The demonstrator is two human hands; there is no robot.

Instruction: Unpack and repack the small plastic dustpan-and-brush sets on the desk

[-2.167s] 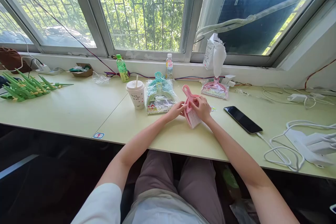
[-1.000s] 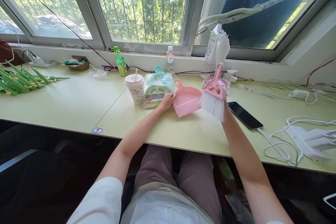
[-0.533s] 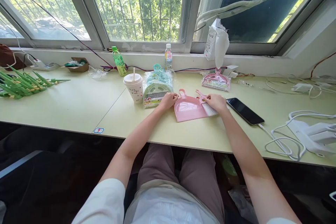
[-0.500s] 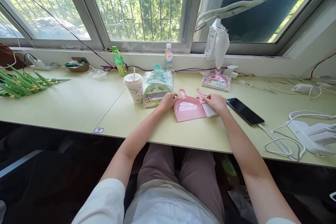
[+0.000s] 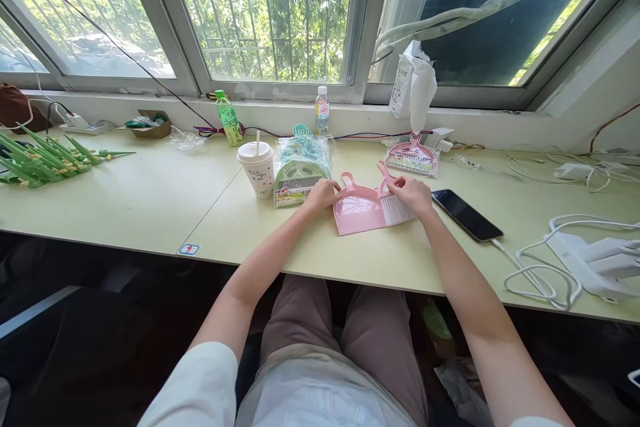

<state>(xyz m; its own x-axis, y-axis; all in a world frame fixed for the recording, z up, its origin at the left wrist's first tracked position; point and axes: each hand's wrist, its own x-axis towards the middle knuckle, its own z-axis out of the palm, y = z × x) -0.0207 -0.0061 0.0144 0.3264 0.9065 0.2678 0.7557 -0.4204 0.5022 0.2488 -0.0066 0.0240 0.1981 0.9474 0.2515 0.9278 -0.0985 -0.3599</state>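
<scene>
The pink dustpan (image 5: 357, 213) lies flat on the pale green worktop (image 5: 150, 200), in the middle of the scene near the front edge, with its looped handle pointing to the far side. The pink brush (image 5: 391, 203) lies over the dustpan's right side, white bristles towards the near edge and its handle slanting up to the far left.

The left hand (image 5: 323, 193) grips the dustpan at its far left corner, beside the handle, with the fingers curled onto the rim. The right hand (image 5: 413, 195) grasps the brush at the head, where the bristles start, with the fingers laid over its top.

Just left of the left hand sits a stack of bagged green dustpan sets (image 5: 300, 170), and left of that a paper cup with a straw (image 5: 256, 170). Beyond the brush, farther from the person, is a bagged pink dustpan set (image 5: 413, 159). A dark phone (image 5: 467, 214) lies just right of the right hand, with a cable running from its near end towards the white cables (image 5: 543, 277) coiled at the right.

Along the far wall under the window stand a green bottle (image 5: 227, 119), a small water bottle (image 5: 323, 110) and a white tissue pack (image 5: 413, 88). Far left lie green plastic stems (image 5: 43, 160) and a small cardboard box (image 5: 149, 124).
</scene>
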